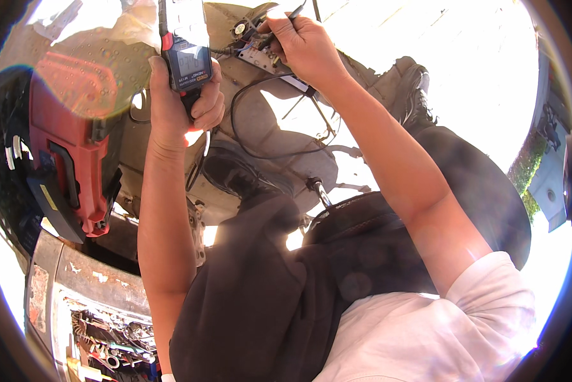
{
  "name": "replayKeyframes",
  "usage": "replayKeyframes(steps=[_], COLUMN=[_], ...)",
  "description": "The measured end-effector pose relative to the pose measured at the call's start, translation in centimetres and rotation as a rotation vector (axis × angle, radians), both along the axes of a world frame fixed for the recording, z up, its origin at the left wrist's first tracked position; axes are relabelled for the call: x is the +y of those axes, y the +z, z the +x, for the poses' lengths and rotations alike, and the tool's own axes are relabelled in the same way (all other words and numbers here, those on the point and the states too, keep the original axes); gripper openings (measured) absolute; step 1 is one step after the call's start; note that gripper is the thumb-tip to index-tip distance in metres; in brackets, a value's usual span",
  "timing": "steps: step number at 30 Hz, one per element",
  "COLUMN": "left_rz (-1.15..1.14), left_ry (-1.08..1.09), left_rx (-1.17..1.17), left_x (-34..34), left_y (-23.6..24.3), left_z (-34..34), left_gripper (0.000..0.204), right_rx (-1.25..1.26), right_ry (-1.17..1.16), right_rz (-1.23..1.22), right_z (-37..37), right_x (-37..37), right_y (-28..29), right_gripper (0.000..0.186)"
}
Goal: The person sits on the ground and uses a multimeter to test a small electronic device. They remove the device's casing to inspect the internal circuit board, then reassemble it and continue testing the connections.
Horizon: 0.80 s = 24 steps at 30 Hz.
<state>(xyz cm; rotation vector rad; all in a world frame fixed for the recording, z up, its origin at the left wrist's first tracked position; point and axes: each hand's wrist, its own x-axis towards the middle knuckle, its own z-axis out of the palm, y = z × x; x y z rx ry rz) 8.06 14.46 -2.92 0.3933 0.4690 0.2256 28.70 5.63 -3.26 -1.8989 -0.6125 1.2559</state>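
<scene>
My left hand (171,121) is wrapped round a black and red digital multimeter (189,60), held upright with its lit display facing me. Just right of it, my right hand (308,54) pinches a thin black test probe (296,11) between thumb and fingers. Below those fingers lies a small open electrical unit with a perforated metal plate (258,62) and thin wires. My fingers partly cover the unit, and I cannot tell whether the probe tip touches it. A black cable (234,121) loops down from the unit's area.
To the left stands a red hard case (76,153) with black latches. At lower left, an open drawer (111,340) holds many loose hand tools, wrenches among them. My dark shoes (225,169) rest on the stained ground around the unit. Strong sunlight washes out the upper right.
</scene>
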Motion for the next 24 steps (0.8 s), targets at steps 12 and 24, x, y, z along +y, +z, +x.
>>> replayKeyframes(steps=[12,24], left_rz=[0.006,-0.050], left_ry=[-0.008,-0.026], left_rx=[0.060,0.039], left_x=[0.5,0.5], left_y=[-0.1,0.1], left_z=[0.0,-0.3], left_gripper=[0.088,0.091], right_rx=[-0.061,-0.057], right_ry=[0.047,0.046], right_rz=[0.159,0.218], right_z=[-1.7,-2.6], right_x=[-0.1,0.6], right_y=[-2.7,-3.9], right_gripper=[0.023,0.027])
